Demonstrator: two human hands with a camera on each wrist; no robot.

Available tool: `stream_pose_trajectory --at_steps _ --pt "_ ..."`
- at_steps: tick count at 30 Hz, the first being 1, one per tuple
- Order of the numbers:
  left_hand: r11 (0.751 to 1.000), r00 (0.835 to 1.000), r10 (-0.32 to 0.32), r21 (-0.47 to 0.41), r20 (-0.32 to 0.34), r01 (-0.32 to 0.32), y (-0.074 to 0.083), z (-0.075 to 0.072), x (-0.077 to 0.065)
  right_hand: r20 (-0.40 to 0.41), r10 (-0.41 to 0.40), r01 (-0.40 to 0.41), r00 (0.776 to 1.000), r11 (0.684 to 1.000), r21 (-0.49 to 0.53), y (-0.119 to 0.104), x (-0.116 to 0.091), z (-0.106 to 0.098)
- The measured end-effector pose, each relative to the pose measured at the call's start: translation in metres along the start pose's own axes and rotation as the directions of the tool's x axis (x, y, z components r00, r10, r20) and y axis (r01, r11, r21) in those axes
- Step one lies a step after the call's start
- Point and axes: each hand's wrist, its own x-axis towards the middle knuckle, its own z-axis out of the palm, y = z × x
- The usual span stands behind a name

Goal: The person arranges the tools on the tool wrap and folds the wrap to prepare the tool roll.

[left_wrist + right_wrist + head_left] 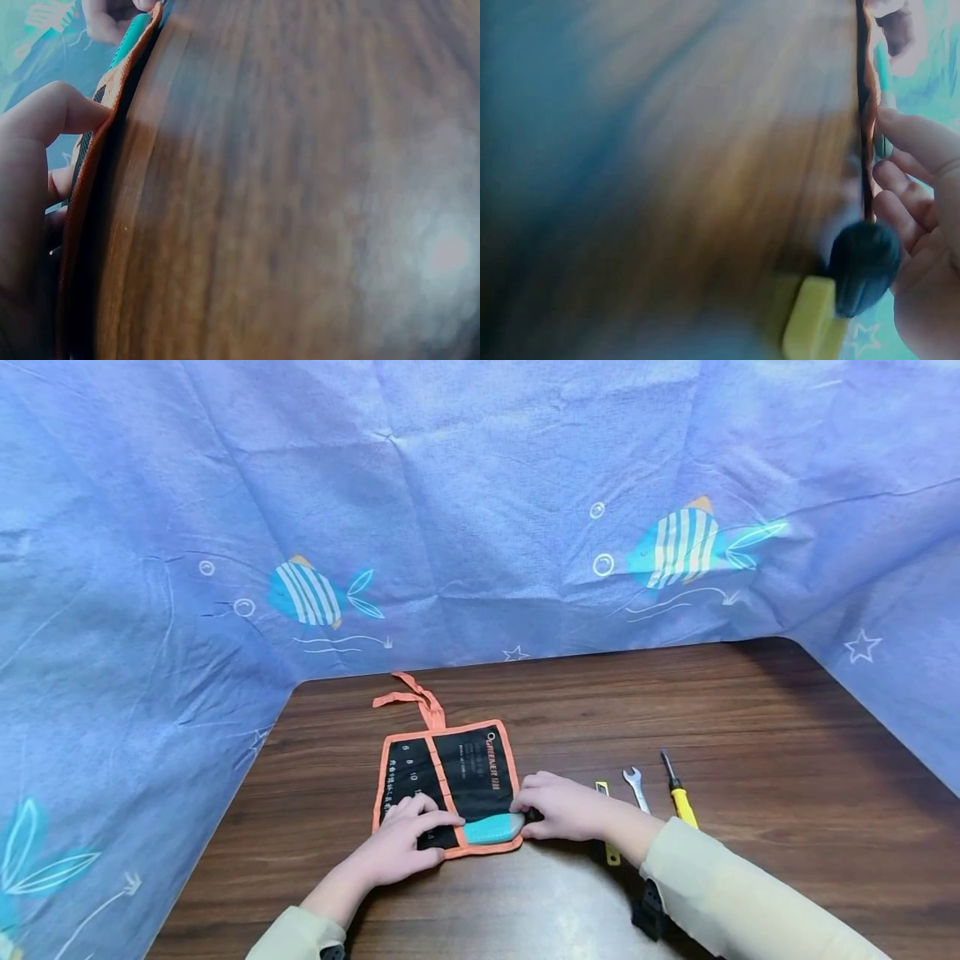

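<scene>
A black tool pouch with orange trim lies flat on the table. A tool with a teal and grey handle lies along its front edge; its kind is not clear. My right hand pinches the grey end between thumb and fingers. In the right wrist view, the thumb is against that end near the orange trim. My left hand rests spread on the pouch, index fingertip by the handle's left end. The left wrist view has the left thumb on the orange edge.
Right of the pouch lie a yellow tool, partly under the right forearm, an open-ended wrench and a yellow-handled screwdriver. Orange ties trail behind the pouch. A blue fish-patterned cloth hangs around the table.
</scene>
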Motion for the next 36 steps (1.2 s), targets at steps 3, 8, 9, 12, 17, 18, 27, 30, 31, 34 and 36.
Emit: stream_pose_trajectory --at_steps 3,8,9,12,17,18,27,30,31,34,36 --pt "1.0 1.0 -0.013 -0.006 0.002 0.013 0.0 -0.001 0.001 -0.022 -0.025 0.025 0.999 1.0 -0.01 0.003 -0.001 0.0" --pt "1.0 1.0 -0.026 -0.014 0.0 0.026 -0.001 0.0 0.002 -0.024 -0.043 0.042 0.999 0.999 -0.029 0.003 0.002 0.002" --pt "1.0 1.0 -0.027 -0.015 -0.001 0.027 -0.001 0.0 0.002 -0.022 -0.042 0.042 0.999 0.999 -0.029 0.002 0.003 0.002" --pt "0.999 0.999 -0.031 -0.019 -0.008 0.031 0.0 -0.001 0.002 -0.026 -0.061 0.06 0.998 0.997 -0.04 0.0 0.006 0.002" --pt "0.999 1.0 -0.026 -0.019 -0.012 0.025 0.0 0.0 0.003 -0.043 -0.088 0.085 0.995 0.995 -0.055 -0.004 0.012 0.006" --pt "0.999 1.0 -0.026 -0.021 -0.012 0.026 0.0 0.0 0.003 -0.046 -0.09 0.087 0.995 0.995 -0.057 -0.005 0.013 0.007" --pt "0.999 0.999 -0.027 -0.02 -0.025 0.026 0.001 0.0 0.006 -0.069 -0.086 0.082 0.994 0.995 -0.06 -0.01 0.022 0.014" --pt "0.999 0.999 -0.029 -0.022 -0.023 0.029 0.002 0.0 0.006 -0.064 -0.084 0.08 0.994 0.995 -0.06 -0.013 0.025 0.016" --pt "0.999 0.999 -0.031 -0.024 -0.023 0.03 0.002 0.0 0.007 -0.062 -0.086 0.082 0.994 0.995 -0.062 -0.014 0.026 0.016" --pt "0.999 0.999 -0.031 -0.029 -0.022 0.03 0.003 -0.001 0.008 -0.052 -0.084 0.08 0.995 0.994 -0.078 -0.017 0.03 0.016" --pt "0.999 0.999 -0.027 -0.033 -0.023 0.027 0.003 -0.001 0.009 -0.045 -0.075 0.071 0.996 0.994 -0.081 -0.019 0.032 0.016"
